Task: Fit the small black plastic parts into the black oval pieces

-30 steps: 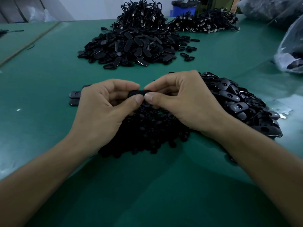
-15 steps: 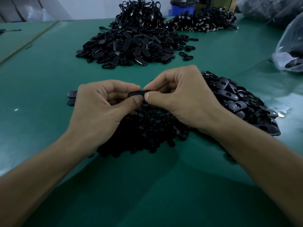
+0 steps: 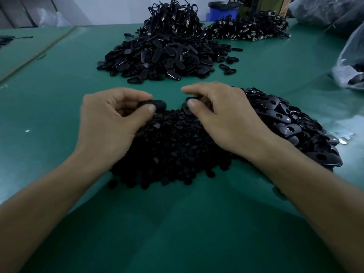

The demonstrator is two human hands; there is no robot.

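My left hand point(image 3: 110, 123) pinches a black oval piece point(image 3: 157, 105) between thumb and fingers, just above the heap of small black plastic parts point(image 3: 173, 152). My right hand point(image 3: 224, 119) hovers a short way to the right with curled fingers over the heap's far edge; a small dark part point(image 3: 186, 107) sits by its thumb, and I cannot tell whether it is held. A pile of black oval pieces with holes point(image 3: 291, 127) lies right of that hand.
A large mound of black oval pieces point(image 3: 159, 58) lies further back on the green table point(image 3: 177, 223), with bundles of black cables point(image 3: 246, 29) behind it. Clear plastic bags point(image 3: 350, 62) sit at the right edge. A blue bin point(image 3: 224, 11) stands at the back.
My hands, joined on one oval piece before, have come apart. The left keeps the oval piece; the right has moved right and down toward the heap.
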